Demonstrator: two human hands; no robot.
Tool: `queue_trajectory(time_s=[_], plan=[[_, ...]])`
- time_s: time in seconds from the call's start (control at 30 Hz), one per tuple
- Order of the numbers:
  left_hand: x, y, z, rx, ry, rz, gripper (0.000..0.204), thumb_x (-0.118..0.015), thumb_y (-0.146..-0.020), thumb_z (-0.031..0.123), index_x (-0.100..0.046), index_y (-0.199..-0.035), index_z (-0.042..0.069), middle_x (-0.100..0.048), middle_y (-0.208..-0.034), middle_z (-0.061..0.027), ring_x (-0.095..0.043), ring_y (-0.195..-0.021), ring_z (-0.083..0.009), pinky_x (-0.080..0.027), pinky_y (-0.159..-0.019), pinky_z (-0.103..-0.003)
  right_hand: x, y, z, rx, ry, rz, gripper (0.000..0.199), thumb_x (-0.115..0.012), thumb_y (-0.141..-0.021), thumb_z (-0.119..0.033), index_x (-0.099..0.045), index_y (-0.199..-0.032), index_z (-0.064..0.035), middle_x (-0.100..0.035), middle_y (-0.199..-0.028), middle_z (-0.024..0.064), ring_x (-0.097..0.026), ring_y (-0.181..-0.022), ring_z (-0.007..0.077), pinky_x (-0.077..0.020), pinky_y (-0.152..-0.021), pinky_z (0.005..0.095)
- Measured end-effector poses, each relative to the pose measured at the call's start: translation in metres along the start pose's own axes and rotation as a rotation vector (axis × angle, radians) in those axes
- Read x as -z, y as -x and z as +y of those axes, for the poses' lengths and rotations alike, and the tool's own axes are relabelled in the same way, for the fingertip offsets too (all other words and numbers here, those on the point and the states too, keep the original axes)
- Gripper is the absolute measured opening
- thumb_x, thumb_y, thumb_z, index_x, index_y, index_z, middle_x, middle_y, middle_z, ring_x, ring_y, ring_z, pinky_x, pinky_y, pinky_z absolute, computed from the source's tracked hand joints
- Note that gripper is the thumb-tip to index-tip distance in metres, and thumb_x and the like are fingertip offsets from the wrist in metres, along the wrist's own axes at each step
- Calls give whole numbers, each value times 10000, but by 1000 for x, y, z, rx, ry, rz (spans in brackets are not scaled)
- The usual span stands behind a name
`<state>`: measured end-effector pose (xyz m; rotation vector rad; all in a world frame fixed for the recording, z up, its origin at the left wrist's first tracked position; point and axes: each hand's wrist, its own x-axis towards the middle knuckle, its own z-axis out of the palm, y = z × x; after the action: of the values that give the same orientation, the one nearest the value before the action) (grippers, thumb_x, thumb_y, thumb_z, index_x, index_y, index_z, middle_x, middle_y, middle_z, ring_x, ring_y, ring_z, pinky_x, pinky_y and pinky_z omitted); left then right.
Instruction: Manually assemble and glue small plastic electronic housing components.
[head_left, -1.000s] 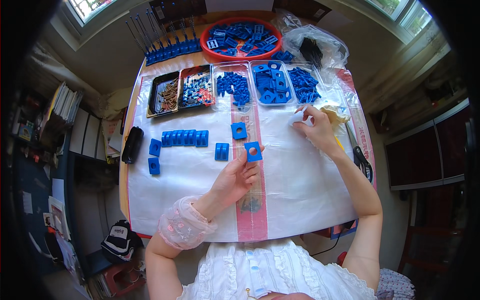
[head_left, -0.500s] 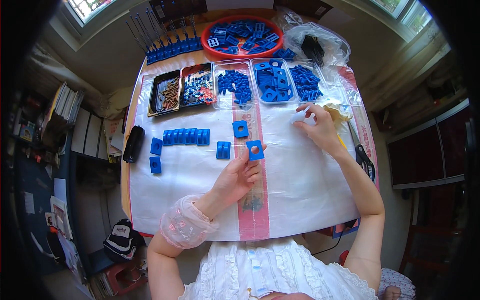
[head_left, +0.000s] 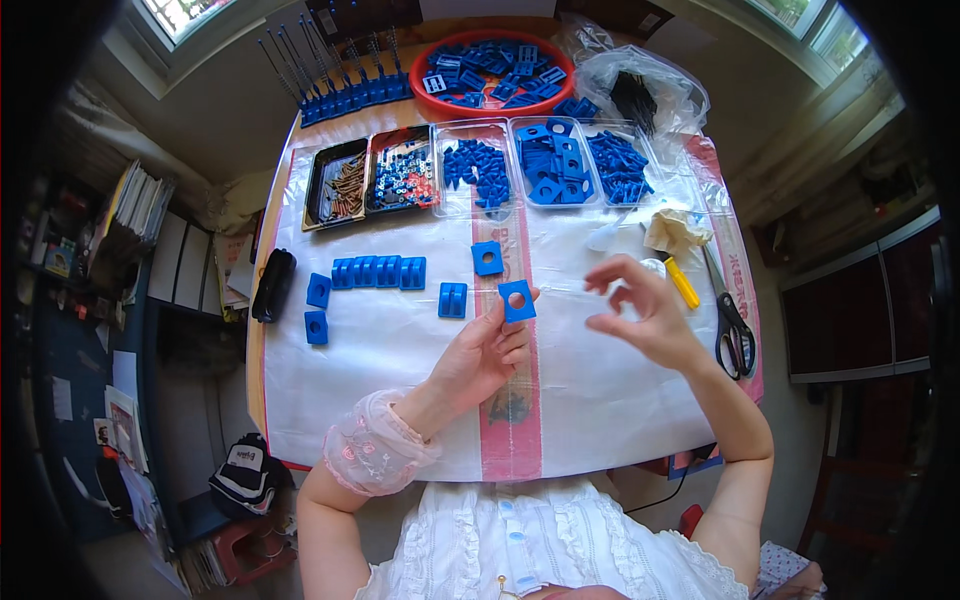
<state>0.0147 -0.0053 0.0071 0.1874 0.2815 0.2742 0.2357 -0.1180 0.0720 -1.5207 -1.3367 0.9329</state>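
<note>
Fingertips of the left hand [head_left: 487, 352] pinch a blue square block [head_left: 517, 300] with a round hole, held just above the white table cover [head_left: 600, 400] at the centre of the frame. Right of it, the right hand [head_left: 645, 318] hovers with fingers curled and apart; whether they hold anything cannot be told. Scissors [head_left: 733, 330] lie at the right edge. Trays of blue parts [head_left: 560, 165] line the top.

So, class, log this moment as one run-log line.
left hand: holds blue square block | right hand: raised, fingers pinched, contents unclear | nearby: second blue block, scissors
</note>
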Motion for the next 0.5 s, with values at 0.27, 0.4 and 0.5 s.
queue_trajectory(time_s=[0.27,0.4,0.5], plan=[[-11,4,-3,-16,-15,-37,420,-460,-1012,426,-456,-1315,136,-456,-883,37,-419,-773,-71,-370,-722,-239,-50,-36,35,126,-397,-141,812,-836,-739,-144,-387,-1409,-62,-427,-1421,90,-421,-1305,191,-403,-991,344],[-9,4,-3,-42,-106,-40,415,-450,-1011,444,-465,-1307,154,-543,-1011,30,-489,-861,-71,-389,-764,-268,-68,-42,30,65,-583,-208,745,-796,-749,-46,-409,-1385,-65,-435,-1390,94,-462,-1251,187,-440,-1040,366],[-2,3,-3,-46,-90,-64,408,-447,-1012,449,-474,-1295,156,-563,-1050,34,-510,-883,-61,-391,-784,-285,-75,-44,29,-9,-717,-219,681,-771,-748,15,-457,-1347,-68,-476,-1326,84,-521,-1166,158,-533,-931,301]])
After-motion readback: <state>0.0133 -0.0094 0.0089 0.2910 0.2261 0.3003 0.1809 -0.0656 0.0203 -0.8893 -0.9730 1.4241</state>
